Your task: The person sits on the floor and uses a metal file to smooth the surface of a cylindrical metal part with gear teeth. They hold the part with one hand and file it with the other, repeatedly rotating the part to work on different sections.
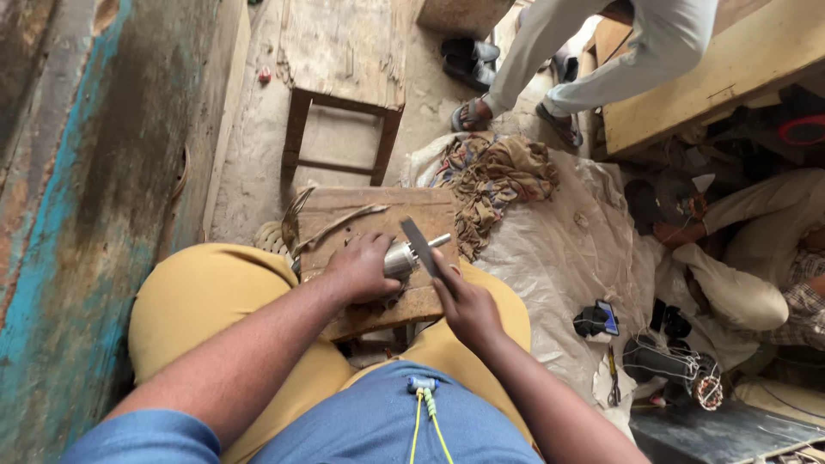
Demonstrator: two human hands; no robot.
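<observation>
Centre frame, a wooden block (378, 258) rests across the knees. On it the left hand (361, 268) grips a metal cylinder (404, 255); the right hand (464, 302) holds a flat blade (418, 245) against it — a slip could nick fingers.

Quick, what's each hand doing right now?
Left hand: closed on the metal rotor.
Right hand: closed on the flat blade.
</observation>
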